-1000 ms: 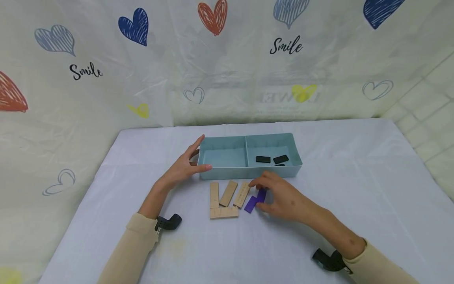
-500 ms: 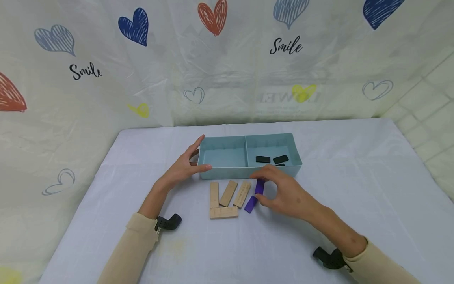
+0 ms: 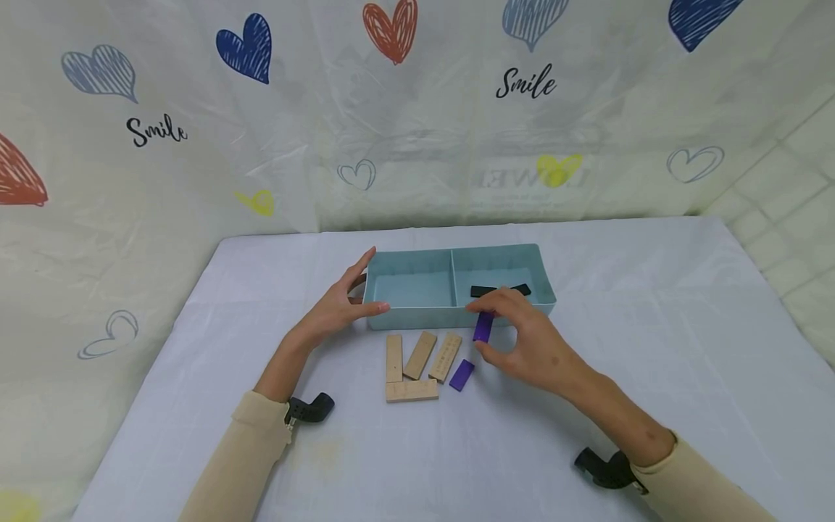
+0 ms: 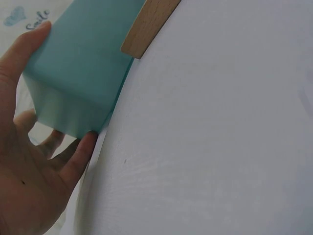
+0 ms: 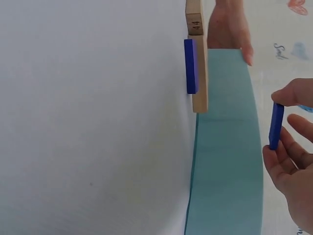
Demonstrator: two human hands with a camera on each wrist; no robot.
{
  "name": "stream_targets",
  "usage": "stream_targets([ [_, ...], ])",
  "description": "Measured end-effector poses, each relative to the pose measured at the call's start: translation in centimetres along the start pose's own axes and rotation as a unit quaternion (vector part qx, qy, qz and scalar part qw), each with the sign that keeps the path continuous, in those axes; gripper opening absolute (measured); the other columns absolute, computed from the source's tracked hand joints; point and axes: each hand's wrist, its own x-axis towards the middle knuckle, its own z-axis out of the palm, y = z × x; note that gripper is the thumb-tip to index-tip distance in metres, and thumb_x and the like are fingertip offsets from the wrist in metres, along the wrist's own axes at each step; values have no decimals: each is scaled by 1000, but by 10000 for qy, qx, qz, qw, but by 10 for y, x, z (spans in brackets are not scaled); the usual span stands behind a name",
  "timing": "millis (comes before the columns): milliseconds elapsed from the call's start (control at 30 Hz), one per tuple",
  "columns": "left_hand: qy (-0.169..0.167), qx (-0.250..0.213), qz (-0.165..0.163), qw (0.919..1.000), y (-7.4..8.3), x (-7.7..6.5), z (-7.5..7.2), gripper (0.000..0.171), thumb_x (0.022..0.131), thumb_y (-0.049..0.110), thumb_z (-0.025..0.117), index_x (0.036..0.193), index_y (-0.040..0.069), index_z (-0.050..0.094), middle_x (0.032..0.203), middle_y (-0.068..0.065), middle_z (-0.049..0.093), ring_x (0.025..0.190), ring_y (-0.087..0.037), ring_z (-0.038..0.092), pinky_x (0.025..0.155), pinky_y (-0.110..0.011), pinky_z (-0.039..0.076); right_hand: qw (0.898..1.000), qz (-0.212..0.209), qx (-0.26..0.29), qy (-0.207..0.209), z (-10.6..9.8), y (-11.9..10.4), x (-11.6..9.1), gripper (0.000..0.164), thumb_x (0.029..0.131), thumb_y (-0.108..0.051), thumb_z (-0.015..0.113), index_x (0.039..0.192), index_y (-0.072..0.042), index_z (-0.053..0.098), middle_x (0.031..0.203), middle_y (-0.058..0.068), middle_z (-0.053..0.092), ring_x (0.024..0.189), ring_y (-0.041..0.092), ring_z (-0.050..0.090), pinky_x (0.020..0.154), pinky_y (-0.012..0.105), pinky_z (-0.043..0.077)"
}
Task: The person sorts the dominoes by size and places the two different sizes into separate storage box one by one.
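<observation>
My left hand grips the left end of a pale teal two-compartment box, thumb at its front rim and the other fingers round the end. In the left wrist view its fingers spread across the end wall. Between thumb and fingertips my right hand pinches a small purple domino-like block by its ends, raised in front of the box's right half. The right wrist view shows that held block edge-on, level with the box rim. A second purple block lies on the table below.
Several plain wooden blocks lie in front of the box, one set crosswise nearest the person. Black blocks lie in the right compartment, partly hidden by my right hand. White cloth covers the table; a heart-printed curtain hangs behind.
My right hand has lifted the purple block off the table, away from the other purple one, and up toward the box's front rim. The left hand stays put on the box.
</observation>
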Motion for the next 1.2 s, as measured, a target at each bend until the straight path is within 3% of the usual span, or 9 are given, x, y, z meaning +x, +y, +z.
stream_targets([
  [100, 4, -5, 2, 10000, 0, 0, 0, 104, 90, 38, 82, 165, 49, 11, 176, 2, 13, 163, -29, 21, 121, -58, 39, 9999, -48, 13, 130, -1, 2, 2, 54, 78, 0, 87, 127, -12, 68, 123, 2, 68, 109, 15, 61, 90, 27, 57],
  [267, 2, -19, -8, 10000, 0, 1, 0, 103, 90, 38, 82, 162, 56, 12, 176, 3, 14, 163, -29, 21, 121, -58, 39, 9991, -167, 43, 378, -2, 6, 5, 52, 78, 2, 86, 125, -10, 69, 120, 3, 69, 105, 15, 61, 90, 18, 52],
  [667, -3, -83, -43, 10000, 3, 0, 1, 101, 90, 37, 82, 159, 61, 13, 176, 3, 14, 162, -29, 22, 121, -59, 40, 9980, -115, 219, 587, -3, 12, 12, 48, 78, 4, 87, 123, -5, 70, 119, 9, 69, 107, 18, 62, 91, 12, 48],
  [867, -9, -112, -74, 9999, 3, -1, 1, 100, 90, 37, 83, 158, 63, 14, 176, 5, 13, 163, -28, 21, 122, -59, 39, 9981, 110, 213, 575, -5, 12, 15, 46, 80, 1, 87, 122, -9, 71, 118, 9, 69, 106, 18, 62, 91, 15, 52],
  [1067, -36, -136, -63, 9999, -1, -1, 0, 98, 90, 39, 82, 157, 64, 14, 176, 7, 13, 163, -28, 21, 124, -60, 35, 9973, 452, 110, 560, -6, 13, 18, 43, 83, -4, 86, 122, -11, 70, 117, 9, 68, 105, 20, 63, 92, 31, 59],
  [1200, -50, -125, -43, 9999, -1, -1, 0, 98, 91, 39, 81, 158, 63, 14, 176, 7, 12, 163, -29, 20, 124, -60, 34, 9968, 471, 101, 638, -6, 15, 20, 42, 83, -3, 86, 122, -10, 70, 116, 11, 67, 104, 21, 64, 92, 30, 59],
])
